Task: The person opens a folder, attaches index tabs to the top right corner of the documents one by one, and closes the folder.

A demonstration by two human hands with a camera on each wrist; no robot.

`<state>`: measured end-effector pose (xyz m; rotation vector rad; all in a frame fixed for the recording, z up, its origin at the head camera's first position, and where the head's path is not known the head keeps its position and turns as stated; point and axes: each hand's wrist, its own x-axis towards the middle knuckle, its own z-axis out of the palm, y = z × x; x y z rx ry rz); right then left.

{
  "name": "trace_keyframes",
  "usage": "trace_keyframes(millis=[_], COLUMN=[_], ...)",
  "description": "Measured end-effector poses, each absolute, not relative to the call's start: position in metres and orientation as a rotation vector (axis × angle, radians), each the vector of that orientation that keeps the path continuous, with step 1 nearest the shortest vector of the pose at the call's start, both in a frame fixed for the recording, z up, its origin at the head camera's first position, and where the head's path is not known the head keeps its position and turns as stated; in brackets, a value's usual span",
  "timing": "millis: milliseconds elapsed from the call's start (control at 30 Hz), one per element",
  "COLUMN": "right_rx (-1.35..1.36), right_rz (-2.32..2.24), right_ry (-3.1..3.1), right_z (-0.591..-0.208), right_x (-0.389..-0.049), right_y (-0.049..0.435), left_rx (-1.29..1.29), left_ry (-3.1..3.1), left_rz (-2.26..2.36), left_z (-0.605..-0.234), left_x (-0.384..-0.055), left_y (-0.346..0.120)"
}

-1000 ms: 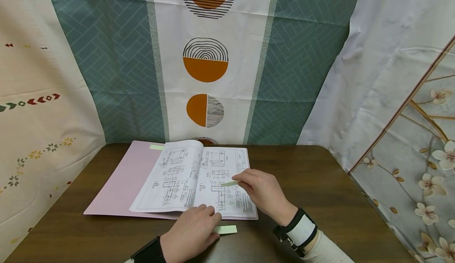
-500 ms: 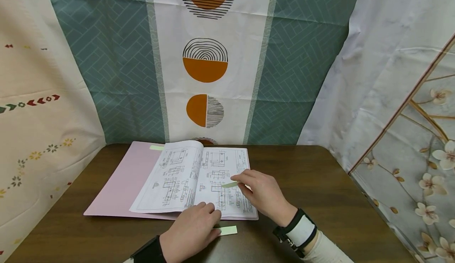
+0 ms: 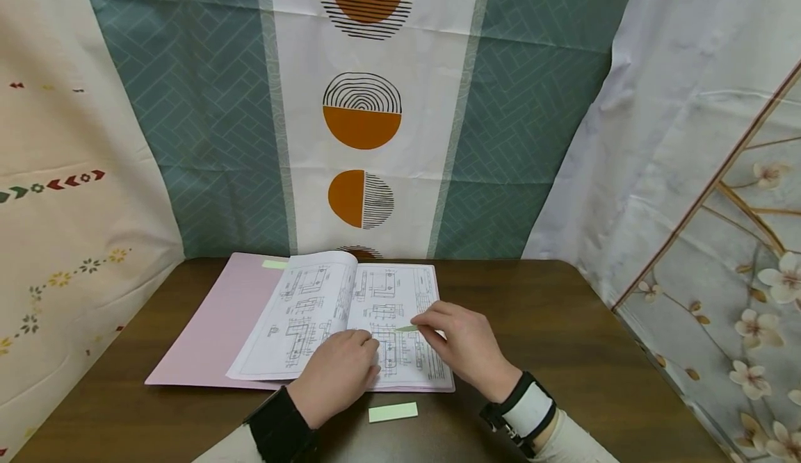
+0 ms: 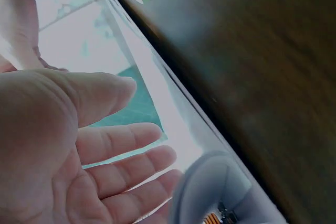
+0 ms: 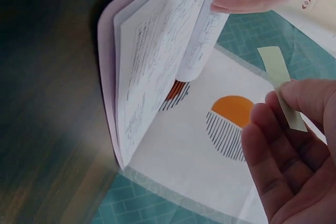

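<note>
A booklet of technical drawings lies spread on the table, its pink cover showing at the left. Between thumb and fingers my right hand pinches a narrow pale green sticky note, held over the right page. My left hand is over the lower middle of the booklet, near the fold; its fingers look loose and hold nothing in the left wrist view. A second green sticky note lies on the table just in front of the booklet.
Another green sticky note is on the pink cover near its top edge. The brown wooden table ends at patterned cloths hanging behind and along both sides.
My left hand has moved up and left from the table's sticky note onto the booklet, uncovering that note. My right hand stays nearly in place, still pinching its sticky note.
</note>
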<state>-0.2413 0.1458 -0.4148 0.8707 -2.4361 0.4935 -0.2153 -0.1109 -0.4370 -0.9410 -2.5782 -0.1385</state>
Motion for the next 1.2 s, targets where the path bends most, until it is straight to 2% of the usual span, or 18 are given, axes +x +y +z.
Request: trace_keyframes(millis=[300,700,1200], right_rx=[0.833,0.754,0.734], right_rz=[0.407,0.199,0.162], right_ry=[-2.46,-2.517,-2.532], right_z=[-0.413,-0.422,-0.429], right_x=[-0.255,-0.294,-0.342], right_y=[0.155,0.178,0.187], left_rx=[-0.931,-0.924,-0.912], left_ry=[-2.61,-2.692,-2.72], left_rz=[-0.124,-0.056,-0.035], left_z=[-0.442,-0.444,-0.442], left_x=[-0.222,-0.221,-0.219], left_y=[-0.114,-0.114,-0.114])
